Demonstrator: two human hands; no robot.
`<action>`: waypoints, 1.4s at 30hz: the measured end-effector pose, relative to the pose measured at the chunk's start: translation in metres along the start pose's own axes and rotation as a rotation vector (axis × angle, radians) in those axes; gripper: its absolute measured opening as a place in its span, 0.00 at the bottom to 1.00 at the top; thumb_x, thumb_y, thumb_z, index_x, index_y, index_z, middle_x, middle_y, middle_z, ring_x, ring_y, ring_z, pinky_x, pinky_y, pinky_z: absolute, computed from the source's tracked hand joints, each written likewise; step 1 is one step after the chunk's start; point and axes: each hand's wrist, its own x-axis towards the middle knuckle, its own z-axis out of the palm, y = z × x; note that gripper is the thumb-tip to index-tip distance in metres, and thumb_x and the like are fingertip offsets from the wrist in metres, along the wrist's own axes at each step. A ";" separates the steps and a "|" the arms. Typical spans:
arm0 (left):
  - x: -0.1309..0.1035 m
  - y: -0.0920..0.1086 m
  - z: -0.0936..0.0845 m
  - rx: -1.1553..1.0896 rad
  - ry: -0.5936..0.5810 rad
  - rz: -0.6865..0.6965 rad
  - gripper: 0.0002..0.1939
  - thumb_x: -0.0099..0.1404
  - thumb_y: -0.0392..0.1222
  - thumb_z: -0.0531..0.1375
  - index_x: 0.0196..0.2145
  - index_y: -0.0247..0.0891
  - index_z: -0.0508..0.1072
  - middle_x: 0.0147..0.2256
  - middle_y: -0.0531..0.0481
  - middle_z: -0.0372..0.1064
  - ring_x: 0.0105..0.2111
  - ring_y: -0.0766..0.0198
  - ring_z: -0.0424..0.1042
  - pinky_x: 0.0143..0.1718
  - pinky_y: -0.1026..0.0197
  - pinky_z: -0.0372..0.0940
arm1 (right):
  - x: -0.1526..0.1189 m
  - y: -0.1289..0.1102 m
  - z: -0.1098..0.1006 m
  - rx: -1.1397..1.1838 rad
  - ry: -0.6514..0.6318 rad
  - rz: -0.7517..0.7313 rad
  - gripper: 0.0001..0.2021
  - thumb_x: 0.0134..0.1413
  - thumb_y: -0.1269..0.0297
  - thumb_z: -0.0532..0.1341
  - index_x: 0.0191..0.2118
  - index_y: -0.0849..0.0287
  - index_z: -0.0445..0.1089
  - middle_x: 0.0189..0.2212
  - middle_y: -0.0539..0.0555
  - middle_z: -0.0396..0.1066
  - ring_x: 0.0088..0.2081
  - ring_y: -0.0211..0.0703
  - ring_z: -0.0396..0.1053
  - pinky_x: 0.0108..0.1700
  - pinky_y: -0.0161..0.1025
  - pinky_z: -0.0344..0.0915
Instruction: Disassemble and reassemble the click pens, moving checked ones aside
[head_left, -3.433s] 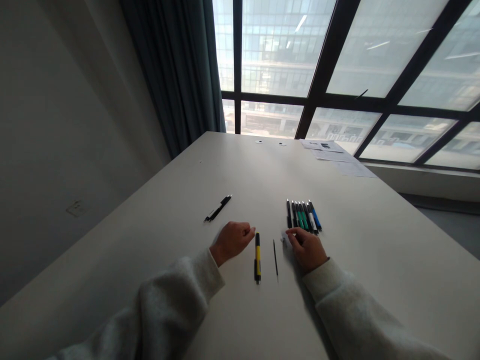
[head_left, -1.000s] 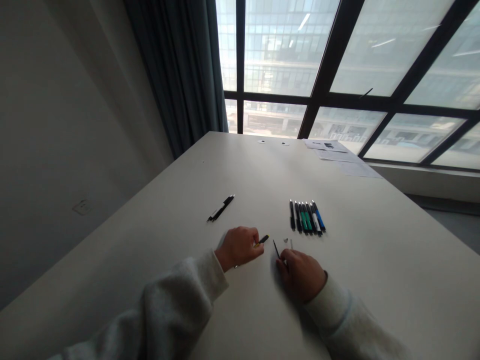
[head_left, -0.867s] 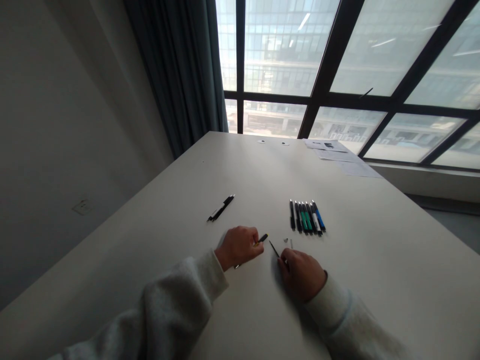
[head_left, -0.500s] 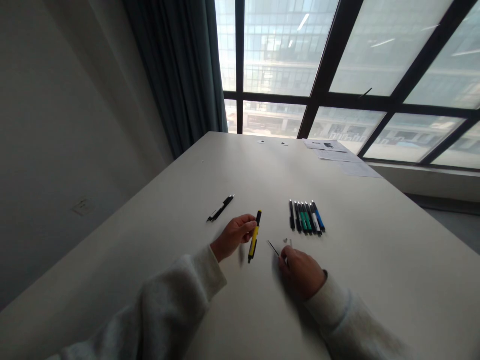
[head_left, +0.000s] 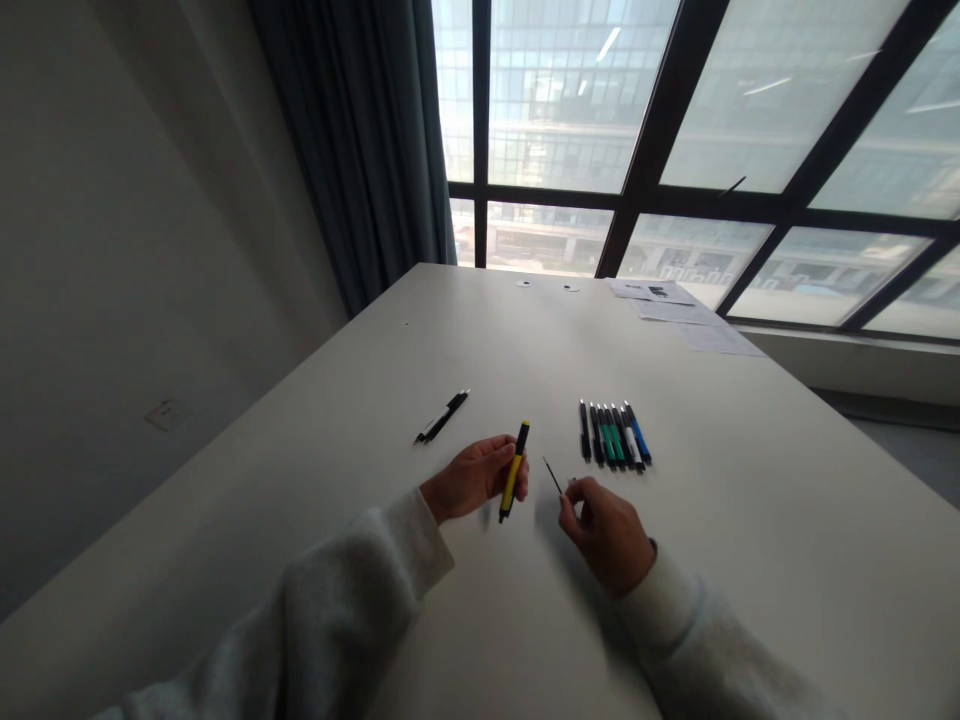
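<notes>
My left hand [head_left: 471, 478] is closed on a yellow and black pen [head_left: 513, 474], which it holds tilted above the white table. Between the thumb and fingers of my right hand [head_left: 606, 530] is a thin dark refill [head_left: 553, 475], its tip pointing up and to the left, apart from the pen. Beyond my right hand lies a row of several pens [head_left: 614, 435] in black, green, white and blue. Two dark pens [head_left: 442, 417] lie side by side beyond my left hand. A small part beside the right fingertips is mostly hidden.
The white table [head_left: 495, 350] reaches back to the window. Papers [head_left: 664, 300] lie at its far right edge, and two small white pieces [head_left: 523, 284] lie at the far edge. A dark curtain [head_left: 360, 150] hangs at the back left.
The refill has risen with my right hand and is held more upright. My left hand has turned a little, and the yellow pen has shifted slightly right.
</notes>
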 end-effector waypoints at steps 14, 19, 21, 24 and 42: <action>-0.003 -0.007 0.000 0.117 -0.146 -0.187 0.23 0.56 0.53 0.70 0.38 0.30 0.72 0.27 0.49 0.73 0.21 0.68 0.71 0.24 0.65 0.67 | 0.019 -0.010 -0.031 1.235 0.193 0.406 0.11 0.47 0.61 0.72 0.34 0.60 0.73 0.33 0.57 0.77 0.30 0.41 0.74 0.20 0.31 0.68; -0.004 -0.007 0.001 0.154 -0.169 -0.220 0.22 0.55 0.52 0.70 0.36 0.31 0.73 0.27 0.49 0.73 0.21 0.68 0.71 0.23 0.66 0.66 | 0.019 -0.010 -0.033 1.298 0.198 0.414 0.09 0.49 0.62 0.71 0.33 0.59 0.73 0.34 0.56 0.78 0.30 0.40 0.74 0.20 0.29 0.68; -0.004 -0.007 0.000 0.158 -0.179 -0.221 0.21 0.55 0.52 0.70 0.36 0.31 0.72 0.27 0.49 0.73 0.21 0.68 0.72 0.22 0.66 0.66 | 0.019 -0.010 -0.032 1.316 0.191 0.416 0.09 0.49 0.62 0.71 0.33 0.59 0.73 0.34 0.56 0.78 0.29 0.39 0.74 0.20 0.29 0.68; -0.004 -0.006 0.000 0.161 -0.185 -0.219 0.21 0.56 0.52 0.70 0.36 0.31 0.72 0.27 0.49 0.74 0.21 0.68 0.72 0.22 0.67 0.66 | 0.019 -0.010 -0.032 1.341 0.203 0.420 0.09 0.49 0.63 0.71 0.34 0.59 0.73 0.35 0.56 0.78 0.29 0.38 0.74 0.20 0.28 0.67; -0.003 -0.008 0.001 0.160 -0.213 -0.200 0.22 0.56 0.52 0.70 0.37 0.30 0.72 0.28 0.47 0.75 0.23 0.65 0.75 0.25 0.66 0.68 | 0.013 -0.014 -0.028 1.122 0.008 0.341 0.09 0.51 0.60 0.70 0.31 0.61 0.76 0.41 0.59 0.76 0.22 0.32 0.65 0.18 0.31 0.65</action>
